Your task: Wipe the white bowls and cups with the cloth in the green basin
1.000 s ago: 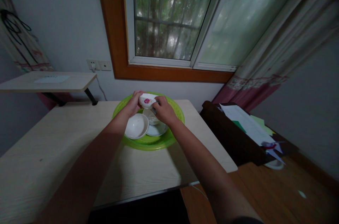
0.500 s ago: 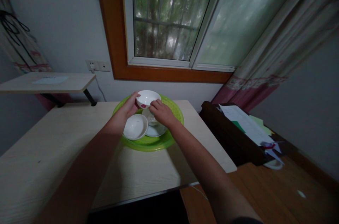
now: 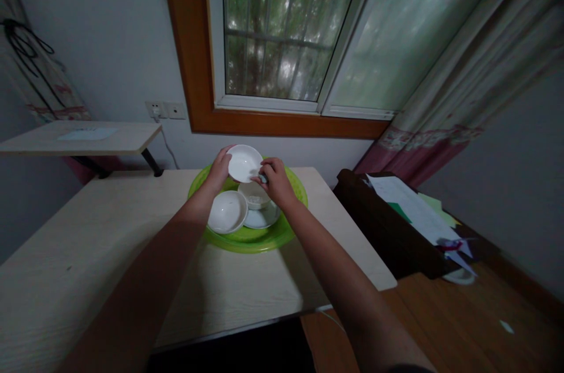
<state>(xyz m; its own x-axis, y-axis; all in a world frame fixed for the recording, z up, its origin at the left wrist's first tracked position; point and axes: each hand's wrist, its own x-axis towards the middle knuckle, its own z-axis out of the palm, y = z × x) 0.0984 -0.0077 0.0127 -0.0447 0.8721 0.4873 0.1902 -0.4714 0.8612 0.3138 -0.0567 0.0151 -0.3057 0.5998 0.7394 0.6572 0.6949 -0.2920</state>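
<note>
My left hand (image 3: 219, 168) is closed on the left rim of a white bowl (image 3: 245, 164), which is tilted so its inside faces me. At the bowl's right side my right hand (image 3: 274, 178) is closed, with a small greyish thing (image 3: 263, 178) between thumb and fingers; its kind cannot be made out. Below the held bowl, a second white bowl (image 3: 228, 212) leans at the left in a bright green round basin (image 3: 259, 244). Another white bowl (image 3: 254, 195) stands beside it, close to a white plate (image 3: 263, 218) on the basin's bottom.
The basin stands on a pale wooden table (image 3: 247, 285). A raised shelf (image 3: 118, 141) is at the left, by a wall socket (image 3: 165, 110). Behind is a window (image 3: 282, 38). At the right, papers (image 3: 405, 202) lie on a dark piece of furniture (image 3: 374, 232).
The held bowl has tipped so more of its inside shows. My right hand has moved slightly right and up, and a small greyish thing now shows in its fingers.
</note>
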